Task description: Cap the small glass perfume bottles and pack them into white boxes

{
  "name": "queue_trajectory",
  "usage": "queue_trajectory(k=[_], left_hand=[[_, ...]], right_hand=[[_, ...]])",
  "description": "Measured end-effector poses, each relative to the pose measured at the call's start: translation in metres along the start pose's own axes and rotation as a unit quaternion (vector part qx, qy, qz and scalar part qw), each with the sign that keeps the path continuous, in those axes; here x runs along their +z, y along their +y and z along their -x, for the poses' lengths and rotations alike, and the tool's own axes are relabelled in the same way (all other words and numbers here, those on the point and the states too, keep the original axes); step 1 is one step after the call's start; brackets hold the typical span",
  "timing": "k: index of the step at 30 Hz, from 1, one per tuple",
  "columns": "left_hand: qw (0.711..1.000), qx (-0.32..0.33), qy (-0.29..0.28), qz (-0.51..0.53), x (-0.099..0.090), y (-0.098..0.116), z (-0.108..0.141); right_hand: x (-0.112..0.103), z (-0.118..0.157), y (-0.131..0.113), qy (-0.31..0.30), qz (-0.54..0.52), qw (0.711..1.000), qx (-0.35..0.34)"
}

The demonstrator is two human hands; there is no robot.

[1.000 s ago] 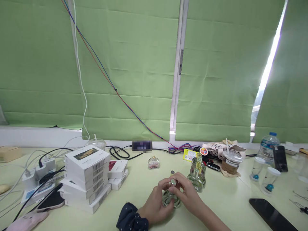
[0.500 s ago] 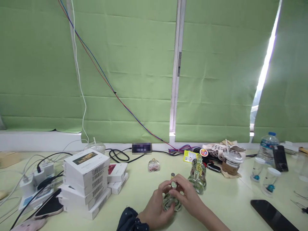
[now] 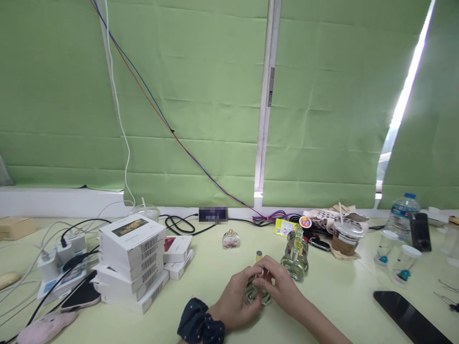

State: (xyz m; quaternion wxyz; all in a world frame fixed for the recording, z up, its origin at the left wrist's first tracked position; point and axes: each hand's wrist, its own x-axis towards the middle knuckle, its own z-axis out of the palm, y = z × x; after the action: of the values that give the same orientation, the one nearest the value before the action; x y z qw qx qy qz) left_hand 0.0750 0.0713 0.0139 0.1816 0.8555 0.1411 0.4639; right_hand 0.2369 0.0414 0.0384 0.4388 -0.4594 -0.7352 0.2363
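My left hand (image 3: 238, 298), a dark dotted scrunchie (image 3: 201, 322) at its wrist, is closed around a small clear glass bottle (image 3: 266, 299) on the table. From the right, my right hand (image 3: 281, 289) pinches the bottle's top, where its cap is mostly covered by the fingers. Just behind the hands a gold and grey cap (image 3: 258, 255) sticks up, its lower part hidden. Several similar clear glass bottles (image 3: 296, 265) with yellowish tops stand close together beyond my right hand. A small rounded bottle with pinkish contents (image 3: 230, 240) stands farther back.
White boxes (image 3: 131, 258) are stacked at the left, beside chargers and cables (image 3: 68, 248). To the right are an iced drink cup (image 3: 344, 239), two clear jars with white lids (image 3: 407, 263), a water bottle (image 3: 403, 215) and a black phone (image 3: 409, 317). Green blinds (image 3: 201, 95) hang behind.
My right fingers have closed farther over the bottle's top, covering the round cap that showed before. The whole view has shifted slightly; the bottle stays between my hands.
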Motion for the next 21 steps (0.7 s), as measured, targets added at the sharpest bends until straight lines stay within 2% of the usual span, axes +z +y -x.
queue_trajectory(k=[7, 15, 21], left_hand=[[0.999, -0.034, -0.013, 0.028, -0.001, 0.004, -0.004], [0.999, -0.03, -0.024, 0.033, -0.001, 0.0, -0.005], [0.997, -0.059, -0.05, 0.031, 0.002, -0.006, -0.001]], right_hand=[[0.002, -0.002, 0.005, 0.004, -0.003, 1.0, 0.01], [0.004, -0.002, 0.01, 0.006, 0.0, 1.0, -0.001], [0.006, 0.002, 0.009, -0.008, -0.003, 1.0, 0.019]])
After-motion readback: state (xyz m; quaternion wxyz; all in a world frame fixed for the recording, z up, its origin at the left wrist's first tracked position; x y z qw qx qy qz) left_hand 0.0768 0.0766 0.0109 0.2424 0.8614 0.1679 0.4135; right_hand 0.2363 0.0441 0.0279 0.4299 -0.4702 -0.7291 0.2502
